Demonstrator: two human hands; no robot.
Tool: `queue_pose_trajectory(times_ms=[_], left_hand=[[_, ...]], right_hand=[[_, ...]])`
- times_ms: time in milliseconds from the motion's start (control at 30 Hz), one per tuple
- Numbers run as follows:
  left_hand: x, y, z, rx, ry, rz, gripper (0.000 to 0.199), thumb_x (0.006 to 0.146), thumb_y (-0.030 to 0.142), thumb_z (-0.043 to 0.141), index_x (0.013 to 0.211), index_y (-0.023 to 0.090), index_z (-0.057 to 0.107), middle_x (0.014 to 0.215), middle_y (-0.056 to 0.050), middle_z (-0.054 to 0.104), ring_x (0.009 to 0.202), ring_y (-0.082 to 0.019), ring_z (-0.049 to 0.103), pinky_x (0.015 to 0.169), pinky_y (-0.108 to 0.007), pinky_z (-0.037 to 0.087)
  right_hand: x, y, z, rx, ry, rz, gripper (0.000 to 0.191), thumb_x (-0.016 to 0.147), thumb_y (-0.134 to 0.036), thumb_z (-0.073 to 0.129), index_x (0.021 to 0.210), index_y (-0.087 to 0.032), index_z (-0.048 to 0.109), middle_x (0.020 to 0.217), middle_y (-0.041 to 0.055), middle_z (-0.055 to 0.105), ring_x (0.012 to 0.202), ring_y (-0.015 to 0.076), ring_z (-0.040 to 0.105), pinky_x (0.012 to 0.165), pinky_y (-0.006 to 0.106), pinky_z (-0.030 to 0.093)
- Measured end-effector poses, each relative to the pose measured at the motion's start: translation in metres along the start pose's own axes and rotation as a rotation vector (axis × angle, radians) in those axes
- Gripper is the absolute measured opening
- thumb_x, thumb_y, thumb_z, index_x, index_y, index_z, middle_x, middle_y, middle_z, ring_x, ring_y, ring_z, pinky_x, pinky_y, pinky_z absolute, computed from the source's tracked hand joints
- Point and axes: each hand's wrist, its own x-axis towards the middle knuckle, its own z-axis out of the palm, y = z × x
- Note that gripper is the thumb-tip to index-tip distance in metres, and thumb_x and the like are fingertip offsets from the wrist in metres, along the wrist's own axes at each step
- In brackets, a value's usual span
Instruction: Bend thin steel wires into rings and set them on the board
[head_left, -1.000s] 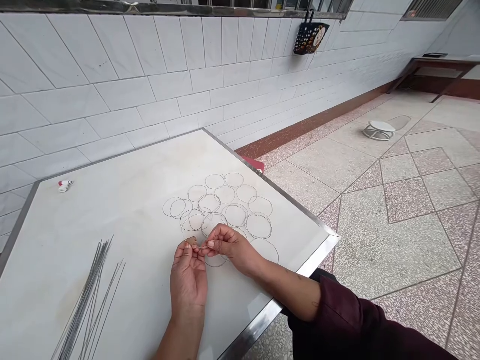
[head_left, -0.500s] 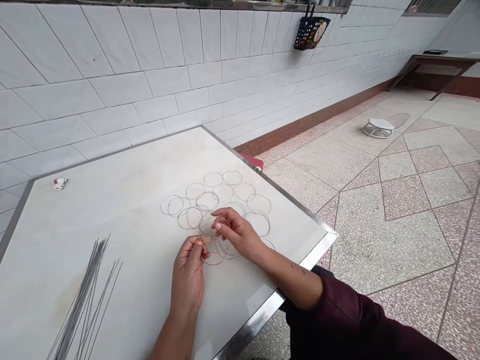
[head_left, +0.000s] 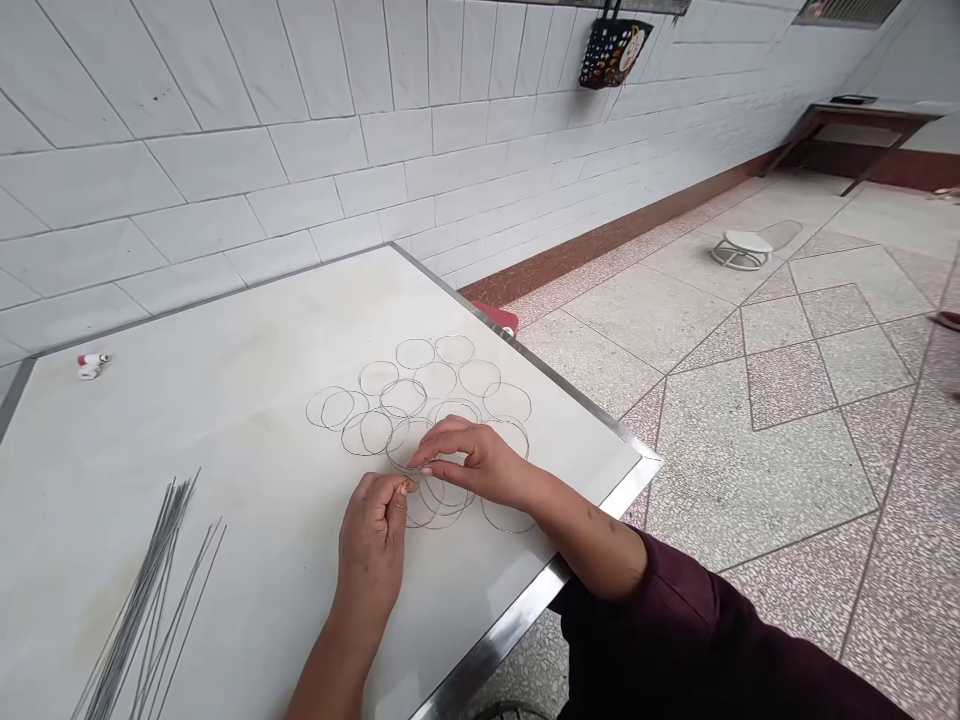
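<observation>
Loads of wire rings (head_left: pixel 426 396), left hand (head_left: pixel 371 530) pinching a tan scrap (head_left: pixel 410 485) just left of right hand (head_left: pixel 480 455), whose grip I can't tell.

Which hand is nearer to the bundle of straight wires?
Left. The left hand is to the right of the straight wires, apart from them; the right hand is farther right, over some wire rings.

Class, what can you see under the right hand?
Parts of wire rings on the white table show around the right hand; whatever lies directly behind its palm and fingers is covered.
</observation>
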Motion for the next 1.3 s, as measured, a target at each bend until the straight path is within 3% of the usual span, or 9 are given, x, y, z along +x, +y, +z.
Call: queue_pose_trajectory(times_ms=[300, 467, 667, 900, 1300], left_hand=[[0.0, -0.002, 0.0, 0.073, -0.066, 0.011, 0.013, 0.083, 0.029, 0.064, 0.075, 0.029, 0.074, 0.076, -0.002, 0.061, 0.071, -0.024, 0.051, 0.066, -0.03, 0.038], [0.0, 0.001, -0.003, 0.023, -0.091, -0.091, 0.02, 0.085, 0.04, 0.062, 0.077, 0.026, 0.073, 0.073, -0.002, 0.06, 0.069, -0.023, 0.051, 0.068, -0.031, 0.041], [-0.001, 0.002, -0.004, -0.047, -0.138, -0.195, 0.029, 0.088, 0.047, 0.054, 0.087, 0.024, 0.071, 0.079, -0.003, 0.061, 0.082, -0.024, 0.054, 0.08, -0.034, 0.043], [-0.003, 0.006, -0.004, -0.029, -0.164, -0.217, 0.024, 0.088, 0.042, 0.053, 0.077, 0.025, 0.066, 0.068, 0.001, 0.048, 0.072, -0.02, 0.045, 0.072, -0.032, 0.038], [-0.001, 0.004, -0.006, -0.019, -0.201, -0.262, 0.024, 0.088, 0.043, 0.054, 0.084, 0.027, 0.071, 0.075, 0.0, 0.053, 0.072, -0.021, 0.042, 0.073, -0.033, 0.035]], right_hand=[[-0.001, 0.008, 0.01, -0.273, 0.008, -0.212, 0.013, 0.094, -0.027, 0.06, 0.088, -0.025, 0.071, 0.087, 0.0051, 0.065, 0.083, 0.0185, 0.058, 0.07, 0.031, 0.051], [-0.001, 0.001, 0.011, -0.286, -0.018, -0.19, 0.01, 0.092, -0.019, 0.057, 0.086, -0.022, 0.065, 0.083, 0.0038, 0.062, 0.08, 0.0168, 0.057, 0.068, 0.028, 0.049], [-0.002, 0.001, 0.013, -0.262, 0.026, -0.092, 0.011, 0.084, -0.009, 0.056, 0.088, -0.02, 0.059, 0.086, 0.002, 0.057, 0.076, 0.0129, 0.056, 0.065, 0.023, 0.048], [-0.004, 0.003, 0.013, -0.245, -0.042, -0.147, 0.011, 0.088, -0.01, 0.054, 0.088, -0.019, 0.059, 0.086, 0.0022, 0.056, 0.074, 0.0119, 0.054, 0.062, 0.021, 0.045], [-0.005, 0.005, 0.012, -0.324, -0.067, -0.25, 0.014, 0.091, -0.01, 0.05, 0.093, -0.018, 0.061, 0.087, 0.0044, 0.059, 0.078, 0.0133, 0.055, 0.065, 0.023, 0.048]])
